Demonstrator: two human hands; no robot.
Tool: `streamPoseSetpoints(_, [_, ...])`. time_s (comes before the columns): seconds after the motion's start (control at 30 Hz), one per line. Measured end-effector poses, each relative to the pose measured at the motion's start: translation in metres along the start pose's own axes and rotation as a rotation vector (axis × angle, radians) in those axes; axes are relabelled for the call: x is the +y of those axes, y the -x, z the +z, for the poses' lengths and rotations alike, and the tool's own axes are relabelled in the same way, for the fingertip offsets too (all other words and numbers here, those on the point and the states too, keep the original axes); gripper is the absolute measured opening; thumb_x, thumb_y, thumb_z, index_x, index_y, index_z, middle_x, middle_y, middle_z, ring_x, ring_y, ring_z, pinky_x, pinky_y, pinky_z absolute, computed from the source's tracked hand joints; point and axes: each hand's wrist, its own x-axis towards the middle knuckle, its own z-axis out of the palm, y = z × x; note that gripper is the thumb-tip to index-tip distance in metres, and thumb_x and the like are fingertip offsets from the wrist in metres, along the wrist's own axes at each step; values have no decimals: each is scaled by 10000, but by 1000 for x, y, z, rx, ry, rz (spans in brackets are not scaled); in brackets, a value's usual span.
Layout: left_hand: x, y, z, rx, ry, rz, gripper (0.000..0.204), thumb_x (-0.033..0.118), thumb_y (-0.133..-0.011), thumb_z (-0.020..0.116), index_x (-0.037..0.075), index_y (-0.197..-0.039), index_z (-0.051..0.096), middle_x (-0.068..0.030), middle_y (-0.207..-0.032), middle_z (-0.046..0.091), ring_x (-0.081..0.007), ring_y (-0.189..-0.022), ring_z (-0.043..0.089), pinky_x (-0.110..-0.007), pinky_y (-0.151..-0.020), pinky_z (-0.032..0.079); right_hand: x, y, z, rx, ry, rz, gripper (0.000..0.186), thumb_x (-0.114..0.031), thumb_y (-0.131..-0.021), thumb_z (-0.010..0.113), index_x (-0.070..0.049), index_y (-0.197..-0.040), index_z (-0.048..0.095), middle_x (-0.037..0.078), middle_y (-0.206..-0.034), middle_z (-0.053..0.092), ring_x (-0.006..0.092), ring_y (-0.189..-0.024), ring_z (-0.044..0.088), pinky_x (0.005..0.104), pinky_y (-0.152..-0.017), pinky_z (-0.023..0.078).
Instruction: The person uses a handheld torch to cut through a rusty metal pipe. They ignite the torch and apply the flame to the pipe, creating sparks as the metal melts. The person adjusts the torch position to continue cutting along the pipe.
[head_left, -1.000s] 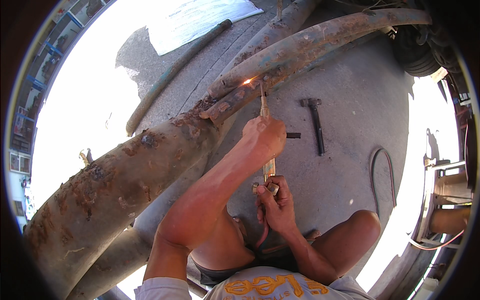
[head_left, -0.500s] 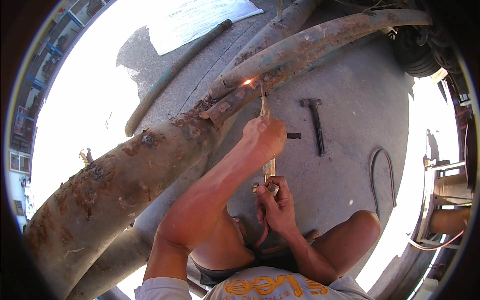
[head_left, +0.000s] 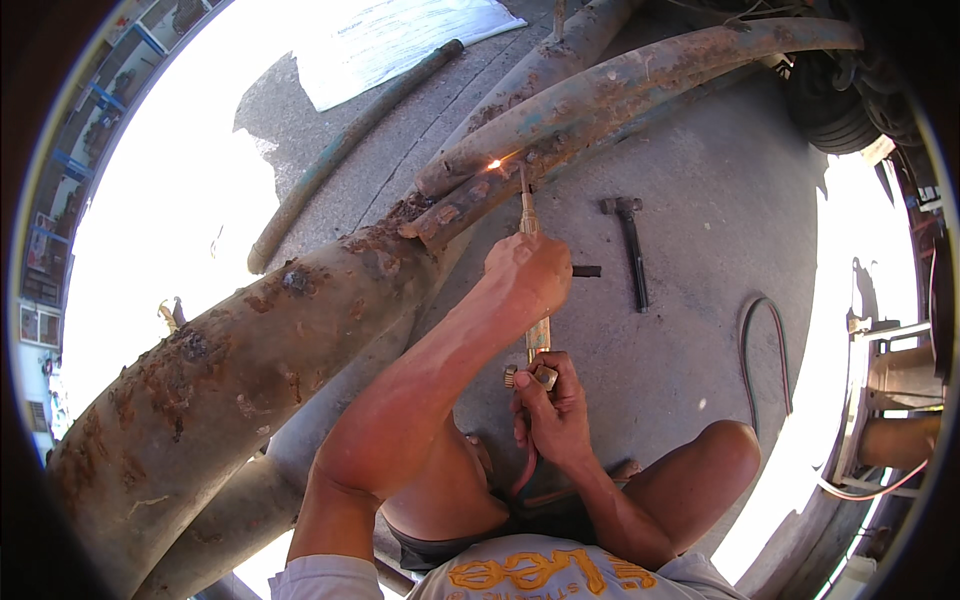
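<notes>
A torch [head_left: 539,335] is held at the centre of the frame, its tip beside a glow [head_left: 495,163] on the rusted pipe [head_left: 462,206], upper centre. Its shaft is wrapped by the left hand [head_left: 532,268], fingers largely hidden; its brass fitting [head_left: 545,377] is pinched by the right hand [head_left: 557,415]. The left hand could be burned by spatter, being bare and near the tip. The flame could be upset by an accidental valve turn.
</notes>
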Motion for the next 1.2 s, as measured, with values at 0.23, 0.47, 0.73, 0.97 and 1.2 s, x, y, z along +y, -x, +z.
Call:
streamPoseSetpoints(0.23, [0,1,-2,-12,6,-4,180,121,-890,720,44,-1001,839,-170,-1022,804,-347,-996,788,-435,-819,635,1,0,-1,-15,22,-10,250,-254,-1075,668,-98,-1172,499,53,-766,593,95,-459,549,270,-390,438])
streamPoseSetpoints(0.47, [0,1,-2,-23,-11,-1,173,129,-894,722,48,-991,840,-168,-1006,805,-339,-988,790,-430,-816,634,0,-1,-2,-31,34,-9,287,-306,-1081,662,-106,-1178,481,68,-780,602,111,-451,550,268,-387,452])
streamPoseSetpoints(0.73, [0,1,-2,-16,-18,11,163,126,-894,720,51,-972,841,-162,-993,805,-331,-977,791,-428,-815,635,1,-1,-3,-40,41,-15,269,-284,-1087,646,-101,-1193,480,72,-784,606,116,-452,557,269,-391,453])
streamPoseSetpoints(0.97, [1,1,-2,-15,-15,1,164,127,-887,728,56,-979,844,-160,-999,807,-328,-983,791,-427,-814,635,0,1,-5,-69,43,-16,253,-241,-1095,599,-104,-1269,478,81,-798,616,130,-456,565,280,-410,466])
streamPoseSetpoints(1.2, [-1,0,0,10,-13,14,161,122,-879,737,57,-978,846,-160,-1003,809,-328,-988,792,-423,-818,635,0,1,-7,-99,32,-22,283,-245,-1093,579,-111,-1317,468,83,-814,624,134,-469,578,283,-422,472])
